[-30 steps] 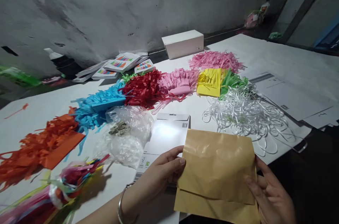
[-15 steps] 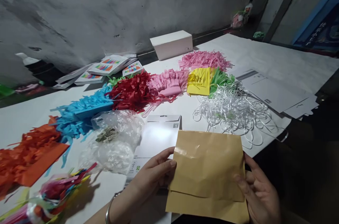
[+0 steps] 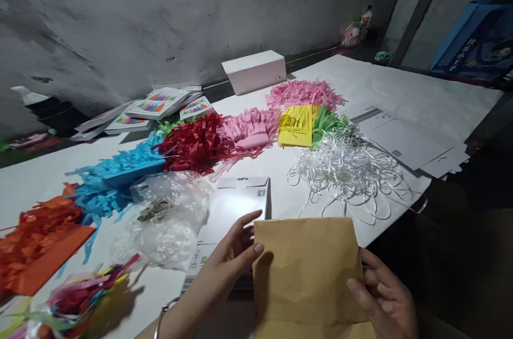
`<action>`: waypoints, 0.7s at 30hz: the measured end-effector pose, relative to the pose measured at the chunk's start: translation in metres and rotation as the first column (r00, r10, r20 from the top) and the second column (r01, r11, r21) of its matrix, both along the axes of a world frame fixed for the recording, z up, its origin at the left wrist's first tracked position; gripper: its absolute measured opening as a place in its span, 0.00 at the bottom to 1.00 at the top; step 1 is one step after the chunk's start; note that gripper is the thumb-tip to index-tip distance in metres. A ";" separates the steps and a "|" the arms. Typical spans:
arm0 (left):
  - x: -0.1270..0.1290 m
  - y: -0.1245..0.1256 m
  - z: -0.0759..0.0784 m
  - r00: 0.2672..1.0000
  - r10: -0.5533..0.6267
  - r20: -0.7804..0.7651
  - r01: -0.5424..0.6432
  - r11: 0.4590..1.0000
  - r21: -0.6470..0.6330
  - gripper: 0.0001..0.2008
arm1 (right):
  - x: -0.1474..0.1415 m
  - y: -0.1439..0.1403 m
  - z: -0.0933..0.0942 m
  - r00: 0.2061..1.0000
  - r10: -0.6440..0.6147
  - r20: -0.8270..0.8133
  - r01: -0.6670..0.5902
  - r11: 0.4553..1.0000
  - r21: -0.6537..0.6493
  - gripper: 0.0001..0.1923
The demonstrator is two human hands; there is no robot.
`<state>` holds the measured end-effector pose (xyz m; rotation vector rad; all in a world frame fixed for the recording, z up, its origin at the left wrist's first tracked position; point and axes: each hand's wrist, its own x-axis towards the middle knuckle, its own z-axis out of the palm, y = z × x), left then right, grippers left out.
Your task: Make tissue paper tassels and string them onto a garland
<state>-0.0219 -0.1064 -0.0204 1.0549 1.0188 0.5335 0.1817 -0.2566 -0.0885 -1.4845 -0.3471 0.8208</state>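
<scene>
Envelope point(image 3: 306, 269), tan paper, plain face toward the wearer, no legible writing; long axis near upright, top edge level. Left hand point(image 3: 230, 259) pinches its left edge, right hand point(image 3: 382, 301) clasps its right edge, above the surface point(image 3: 401, 93). White card point(image 3: 236, 205) behind bears a "1".

Makeshift craft workshop, not a home room. Rough stained concrete wall point(image 3: 160, 13) behind a white paper-covered tabletop point(image 3: 401, 87). Along its far edge: piles of fringed coloured paper point(image 3: 192, 141), white ribbon tangle point(image 3: 344, 168), stacked printed cards point(image 3: 160, 103), white box point(image 3: 254, 71).
</scene>
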 end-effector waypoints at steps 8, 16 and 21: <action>0.009 0.013 0.018 0.947 -0.189 -0.260 0.259 0.927 0.272 0.18 | 0.001 0.003 0.001 0.960 0.256 -0.112 -0.254 0.967 0.034 0.32; 0.004 0.016 0.019 0.924 -0.226 -0.308 0.299 0.930 0.213 0.19 | 0.001 0.018 0.019 0.970 0.235 -0.069 -0.234 0.972 0.017 0.35; 0.004 0.009 0.021 0.850 -0.050 -0.525 0.454 0.574 0.681 0.11 | -0.007 0.020 0.025 0.963 0.269 -0.025 -0.268 0.963 0.030 0.31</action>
